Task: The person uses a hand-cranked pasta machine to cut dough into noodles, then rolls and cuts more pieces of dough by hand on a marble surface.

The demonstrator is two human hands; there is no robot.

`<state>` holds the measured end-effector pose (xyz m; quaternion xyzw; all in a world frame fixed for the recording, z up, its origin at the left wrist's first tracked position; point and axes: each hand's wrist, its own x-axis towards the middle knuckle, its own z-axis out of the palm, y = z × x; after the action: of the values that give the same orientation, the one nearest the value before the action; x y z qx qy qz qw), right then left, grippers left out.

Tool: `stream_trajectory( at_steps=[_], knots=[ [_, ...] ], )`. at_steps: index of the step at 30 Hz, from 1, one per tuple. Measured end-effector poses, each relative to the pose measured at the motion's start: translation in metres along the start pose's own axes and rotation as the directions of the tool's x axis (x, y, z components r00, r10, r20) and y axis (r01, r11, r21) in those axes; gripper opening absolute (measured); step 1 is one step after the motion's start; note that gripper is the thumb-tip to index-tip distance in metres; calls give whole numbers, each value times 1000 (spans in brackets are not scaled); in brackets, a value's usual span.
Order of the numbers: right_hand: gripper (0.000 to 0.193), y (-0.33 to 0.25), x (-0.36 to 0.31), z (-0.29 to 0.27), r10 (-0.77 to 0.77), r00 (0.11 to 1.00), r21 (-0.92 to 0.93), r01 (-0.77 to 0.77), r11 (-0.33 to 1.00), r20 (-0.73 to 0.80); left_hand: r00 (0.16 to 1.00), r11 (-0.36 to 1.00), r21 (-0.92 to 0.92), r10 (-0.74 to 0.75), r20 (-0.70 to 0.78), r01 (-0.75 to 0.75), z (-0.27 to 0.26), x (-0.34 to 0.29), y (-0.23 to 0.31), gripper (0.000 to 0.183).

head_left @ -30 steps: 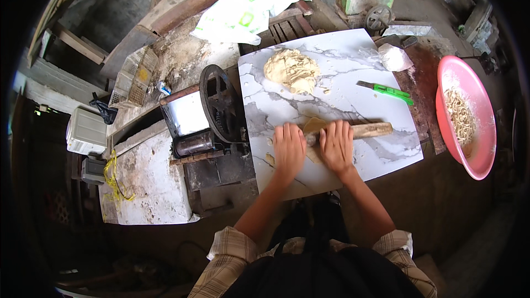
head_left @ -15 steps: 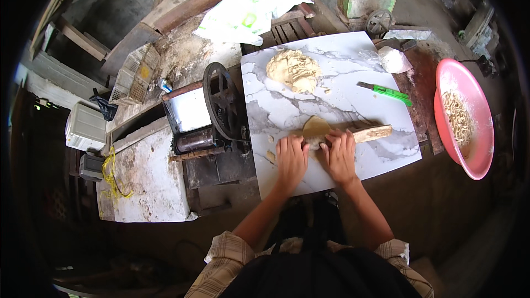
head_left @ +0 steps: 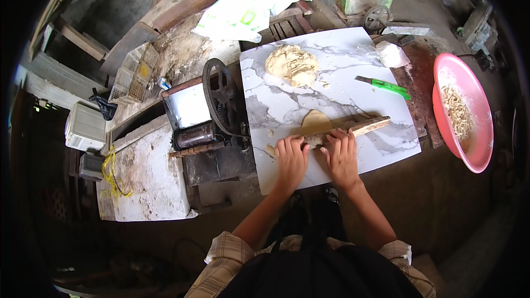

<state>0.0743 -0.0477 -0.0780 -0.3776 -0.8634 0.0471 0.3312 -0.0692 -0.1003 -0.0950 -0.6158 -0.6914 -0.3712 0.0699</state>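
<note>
A rough wooden rolling pin (head_left: 371, 126) lies slantwise across a small flattened piece of dough (head_left: 316, 120), its long end sticking out to the right. My left hand (head_left: 291, 161) is closed over the pin's left end. Beside it, my right hand (head_left: 342, 161) grips the pin nearer its middle, fingers curled over the top. The pin and my hands cover the near part of the flattened dough. Farther off on the marble-patterned board (head_left: 381, 146) sits a big, rough lump of dough (head_left: 291, 66), with crumbs around it. A green utility knife (head_left: 390, 89) rests on the right side.
Left of the board stands a hand-cranked roller machine (head_left: 193, 138) with a large wheel (head_left: 221, 97). A pink basin (head_left: 478, 154) holding cut dough strips is at the right. A small white plastic bag (head_left: 393, 55) touches the board's far right corner; a white sack (head_left: 251, 11) lies behind.
The rolling pin has shifted slightly away from me and its right end has swung farther back. Both hands stay on it. The whole view has tilted a little.
</note>
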Motion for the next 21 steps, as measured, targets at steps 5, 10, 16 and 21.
stream_trajectory(
  at_steps=[5, 10, 16, 21],
  knots=[
    [25, 31, 65, -6, 258, 955, -21, -258, 966, 148, 982, 991, 24, -130, 140, 128, 0, 31, -5, 15],
    [30, 51, 83, 25, 348, 912, -64, -342, 937, 218, 954, 971, 74, -236, 187, 226, 22, 64, -25, 10],
    [25, 44, 73, 32, 243, 965, -74, -236, 969, 103, 888, 904, 83, -427, 171, 419, 36, 84, -39, 26],
    [17, 32, 31, 14, 116, 993, -166, -120, 979, -32, 954, 959, 95, -276, 117, 266, 21, 32, -4, 28]
  ],
)
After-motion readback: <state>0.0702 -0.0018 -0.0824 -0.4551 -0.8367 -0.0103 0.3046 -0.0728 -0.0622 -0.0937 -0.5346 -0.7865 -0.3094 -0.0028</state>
